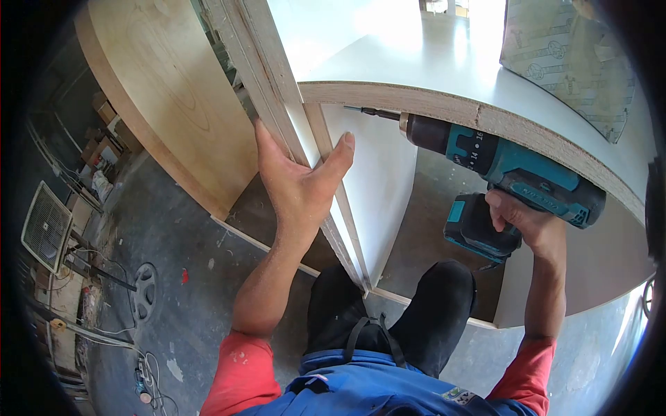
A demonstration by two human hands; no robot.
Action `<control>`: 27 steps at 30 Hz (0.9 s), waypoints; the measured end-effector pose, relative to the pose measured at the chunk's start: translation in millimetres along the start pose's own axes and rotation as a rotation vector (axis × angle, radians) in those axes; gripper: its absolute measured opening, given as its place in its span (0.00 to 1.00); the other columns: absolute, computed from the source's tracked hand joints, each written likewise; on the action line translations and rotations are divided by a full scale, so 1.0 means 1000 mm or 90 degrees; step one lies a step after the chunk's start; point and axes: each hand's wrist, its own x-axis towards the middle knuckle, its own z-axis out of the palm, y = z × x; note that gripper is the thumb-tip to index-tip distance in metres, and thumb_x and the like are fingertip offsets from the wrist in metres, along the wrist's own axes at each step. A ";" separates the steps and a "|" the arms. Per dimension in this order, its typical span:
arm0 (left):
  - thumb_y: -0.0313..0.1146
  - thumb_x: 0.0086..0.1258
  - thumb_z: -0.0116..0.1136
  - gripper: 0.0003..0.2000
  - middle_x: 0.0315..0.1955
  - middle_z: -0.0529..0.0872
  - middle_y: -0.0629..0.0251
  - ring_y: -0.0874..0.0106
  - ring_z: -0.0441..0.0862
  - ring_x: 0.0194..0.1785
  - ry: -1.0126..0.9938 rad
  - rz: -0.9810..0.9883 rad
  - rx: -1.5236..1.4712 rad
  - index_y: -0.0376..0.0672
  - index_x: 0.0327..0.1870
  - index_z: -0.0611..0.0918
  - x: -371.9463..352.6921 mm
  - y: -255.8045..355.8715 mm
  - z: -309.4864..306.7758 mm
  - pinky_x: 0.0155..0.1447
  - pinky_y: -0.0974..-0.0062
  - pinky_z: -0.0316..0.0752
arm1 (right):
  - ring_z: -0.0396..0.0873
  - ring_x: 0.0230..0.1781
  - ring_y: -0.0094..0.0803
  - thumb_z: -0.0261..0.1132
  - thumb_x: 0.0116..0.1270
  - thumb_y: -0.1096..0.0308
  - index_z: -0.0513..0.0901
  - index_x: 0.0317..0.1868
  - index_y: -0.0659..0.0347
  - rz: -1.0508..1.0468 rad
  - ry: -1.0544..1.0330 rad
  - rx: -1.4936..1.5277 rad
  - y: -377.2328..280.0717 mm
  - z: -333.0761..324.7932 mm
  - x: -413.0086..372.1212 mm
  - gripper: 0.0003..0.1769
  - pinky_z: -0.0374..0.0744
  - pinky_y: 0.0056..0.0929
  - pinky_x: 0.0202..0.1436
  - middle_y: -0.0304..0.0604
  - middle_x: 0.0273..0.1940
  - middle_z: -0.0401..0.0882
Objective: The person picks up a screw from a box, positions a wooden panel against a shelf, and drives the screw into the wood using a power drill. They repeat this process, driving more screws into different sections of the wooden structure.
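My left hand (302,173) is wrapped round the edge of an upright wooden panel (267,76), its thumb pointing up on the right side and its fingers hidden behind the left side. My right hand (520,218) grips the handle of a teal and black cordless drill (527,166), which lies just under the edge of a curved white-topped board (409,97). The drill's bit points left, near a white inner panel (368,180) beside the upright one. Whether the bit touches that panel is hard to tell.
A curved plywood panel (166,90) stands at the left. On the white surface at the upper right is a printed box (565,62). A floor fan (47,225) and cables (149,374) are at the far left. My knees are below the boards.
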 end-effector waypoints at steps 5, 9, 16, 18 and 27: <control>0.22 0.57 0.71 0.29 0.48 0.77 0.53 0.71 0.79 0.50 0.006 -0.005 -0.019 0.33 0.57 0.66 0.000 -0.001 0.001 0.52 0.73 0.78 | 0.74 0.21 0.23 0.70 0.65 0.71 0.83 0.32 0.65 -0.077 0.038 0.051 0.000 0.010 0.000 0.06 0.71 0.22 0.27 0.38 0.25 0.80; 0.22 0.57 0.71 0.30 0.49 0.77 0.53 0.71 0.78 0.50 0.007 -0.011 -0.001 0.32 0.58 0.66 -0.001 -0.003 -0.001 0.52 0.73 0.78 | 0.74 0.21 0.23 0.69 0.67 0.72 0.83 0.33 0.65 -0.031 0.013 0.022 -0.007 0.006 0.001 0.06 0.71 0.22 0.28 0.39 0.25 0.80; 0.22 0.56 0.71 0.29 0.48 0.77 0.54 0.71 0.79 0.49 0.015 -0.003 -0.012 0.31 0.57 0.67 0.000 -0.001 0.000 0.52 0.72 0.78 | 0.72 0.21 0.22 0.69 0.66 0.72 0.83 0.40 0.68 -0.108 0.067 -0.072 0.016 0.002 -0.001 0.07 0.70 0.22 0.26 0.38 0.24 0.78; 0.22 0.56 0.71 0.29 0.47 0.78 0.54 0.71 0.79 0.49 0.018 -0.020 -0.022 0.31 0.56 0.67 -0.001 -0.001 0.000 0.51 0.72 0.78 | 0.72 0.20 0.22 0.69 0.65 0.72 0.83 0.40 0.68 -0.116 0.065 -0.075 0.015 0.002 0.001 0.07 0.70 0.22 0.26 0.38 0.23 0.77; 0.21 0.54 0.72 0.29 0.45 0.80 0.54 0.72 0.81 0.47 0.043 -0.020 -0.036 0.30 0.55 0.68 -0.001 -0.008 0.002 0.49 0.73 0.79 | 0.70 0.20 0.22 0.70 0.65 0.70 0.82 0.41 0.67 -0.147 0.032 -0.087 0.030 -0.001 0.008 0.09 0.68 0.22 0.24 0.37 0.23 0.74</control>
